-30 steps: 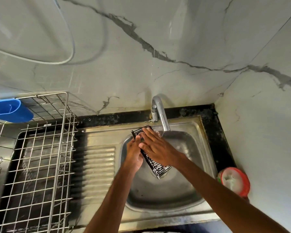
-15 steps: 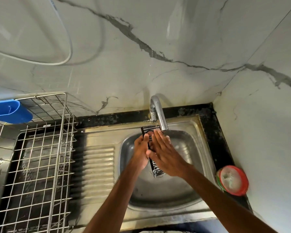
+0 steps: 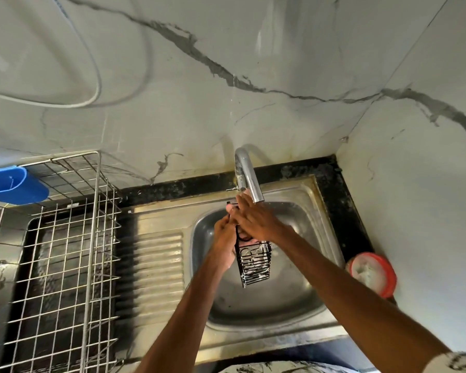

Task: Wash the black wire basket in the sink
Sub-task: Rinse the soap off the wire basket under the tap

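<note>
The basket (image 3: pixel 254 262) is being gripped along its left side by the left hand (image 3: pixel 224 239), with the fingers curled round the wires near the upper end. The right hand (image 3: pixel 254 220) is being laid flat over that same upper end, fingers held fairly straight and pointed toward the tap (image 3: pixel 247 175). It is being pressed against the wires rather than closed round them; whether the thumb is being hooked underneath cannot be told.

From both hands the basket is being hung downward and toward the person, its long axis being kept nearly in line with the forearms. Its free lower end is being held above the middle of the sink (image 3: pixel 280 305), touching nothing. White foam seems to be clinging to the lower wires.

The upper end is being kept just beneath the tap's spout, so a rinse is probably being set up. The left hand is being used as the anchor. The right hand, being the freer one, is judged better placed to be slid down the long axis toward the foamy end.
</note>
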Demonstrator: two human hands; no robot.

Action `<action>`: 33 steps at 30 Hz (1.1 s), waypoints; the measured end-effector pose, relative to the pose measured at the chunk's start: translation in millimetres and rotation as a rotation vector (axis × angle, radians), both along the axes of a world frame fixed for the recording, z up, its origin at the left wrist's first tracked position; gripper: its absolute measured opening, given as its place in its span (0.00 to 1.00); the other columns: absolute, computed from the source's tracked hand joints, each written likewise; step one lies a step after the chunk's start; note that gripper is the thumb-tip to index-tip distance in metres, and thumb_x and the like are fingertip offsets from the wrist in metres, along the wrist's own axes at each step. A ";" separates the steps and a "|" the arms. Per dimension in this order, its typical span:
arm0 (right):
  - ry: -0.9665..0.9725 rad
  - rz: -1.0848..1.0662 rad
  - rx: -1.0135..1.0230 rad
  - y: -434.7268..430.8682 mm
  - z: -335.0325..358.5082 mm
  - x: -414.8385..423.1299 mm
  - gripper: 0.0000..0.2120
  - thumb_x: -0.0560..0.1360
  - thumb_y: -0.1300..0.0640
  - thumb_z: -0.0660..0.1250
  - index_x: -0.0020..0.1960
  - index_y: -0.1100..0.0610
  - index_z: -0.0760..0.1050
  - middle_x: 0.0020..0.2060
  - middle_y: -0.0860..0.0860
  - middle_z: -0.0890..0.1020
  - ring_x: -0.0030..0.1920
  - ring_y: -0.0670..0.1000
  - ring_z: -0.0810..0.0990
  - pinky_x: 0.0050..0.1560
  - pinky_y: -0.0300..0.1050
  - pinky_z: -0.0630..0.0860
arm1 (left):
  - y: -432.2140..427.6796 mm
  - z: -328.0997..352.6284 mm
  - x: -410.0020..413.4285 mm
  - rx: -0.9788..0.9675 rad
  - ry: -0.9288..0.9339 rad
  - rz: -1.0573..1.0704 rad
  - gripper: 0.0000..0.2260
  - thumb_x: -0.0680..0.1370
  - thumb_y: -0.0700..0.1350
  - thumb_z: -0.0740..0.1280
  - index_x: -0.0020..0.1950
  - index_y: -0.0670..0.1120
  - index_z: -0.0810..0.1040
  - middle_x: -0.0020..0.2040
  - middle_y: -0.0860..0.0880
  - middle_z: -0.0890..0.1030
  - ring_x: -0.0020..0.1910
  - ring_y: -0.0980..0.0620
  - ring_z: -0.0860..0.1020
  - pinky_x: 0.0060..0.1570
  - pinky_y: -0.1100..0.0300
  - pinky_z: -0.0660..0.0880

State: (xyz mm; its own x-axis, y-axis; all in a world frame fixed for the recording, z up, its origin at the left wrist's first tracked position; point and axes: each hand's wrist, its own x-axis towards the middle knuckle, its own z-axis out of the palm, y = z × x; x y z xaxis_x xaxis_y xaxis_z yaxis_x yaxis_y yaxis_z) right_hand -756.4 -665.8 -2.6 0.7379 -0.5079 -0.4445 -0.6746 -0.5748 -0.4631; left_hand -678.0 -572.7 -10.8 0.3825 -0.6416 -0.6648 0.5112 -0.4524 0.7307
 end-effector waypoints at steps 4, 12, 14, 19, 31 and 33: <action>-0.154 0.083 -0.094 48.1 -9.3 -21.1 0.36 0.82 0.35 0.36 0.81 0.57 0.36 0.80 0.54 0.35 0.80 0.50 0.32 0.77 0.49 0.31 | 8.4 -14.0 7.2 -0.082 -0.044 0.042 0.13 0.87 0.44 0.58 0.58 0.40 0.80 0.47 0.45 0.87 0.54 0.42 0.84 0.52 0.53 0.80; -0.050 -0.177 0.121 -5.8 -10.2 0.5 0.36 0.82 0.33 0.40 0.83 0.54 0.44 0.81 0.60 0.53 0.79 0.60 0.58 0.76 0.60 0.58 | 7.3 -4.0 -0.9 -0.056 -0.019 0.026 0.17 0.88 0.48 0.57 0.60 0.39 0.81 0.50 0.37 0.87 0.47 0.40 0.87 0.44 0.49 0.85; -0.037 -0.171 0.126 -2.2 -10.4 -0.9 0.36 0.82 0.34 0.40 0.82 0.55 0.48 0.80 0.63 0.55 0.79 0.63 0.57 0.76 0.63 0.58 | 8.5 -4.0 -4.0 -0.025 -0.110 0.065 0.18 0.88 0.48 0.56 0.57 0.40 0.82 0.46 0.41 0.88 0.44 0.43 0.87 0.39 0.54 0.84; -0.242 -0.060 0.042 60.0 -5.6 -34.7 0.40 0.79 0.30 0.35 0.81 0.56 0.33 0.80 0.51 0.32 0.79 0.47 0.30 0.79 0.50 0.38 | 10.6 -10.0 -2.6 -0.093 -0.220 0.147 0.18 0.88 0.49 0.57 0.54 0.40 0.83 0.44 0.44 0.88 0.43 0.49 0.87 0.39 0.59 0.82; -0.141 -0.115 0.046 22.2 -9.4 -13.6 0.40 0.80 0.32 0.37 0.82 0.58 0.39 0.82 0.56 0.42 0.81 0.56 0.42 0.80 0.60 0.43 | 17.8 -3.7 -19.2 -0.100 -0.301 0.059 0.16 0.88 0.45 0.57 0.49 0.41 0.81 0.42 0.45 0.86 0.41 0.46 0.85 0.37 0.61 0.81; -0.123 -0.119 0.059 2.3 -9.7 -3.6 0.32 0.84 0.38 0.46 0.78 0.59 0.61 0.76 0.62 0.66 0.75 0.61 0.66 0.75 0.61 0.63 | 14.5 2.2 -18.8 -0.053 -0.228 0.065 0.18 0.89 0.46 0.54 0.52 0.41 0.81 0.41 0.45 0.88 0.39 0.46 0.87 0.34 0.60 0.82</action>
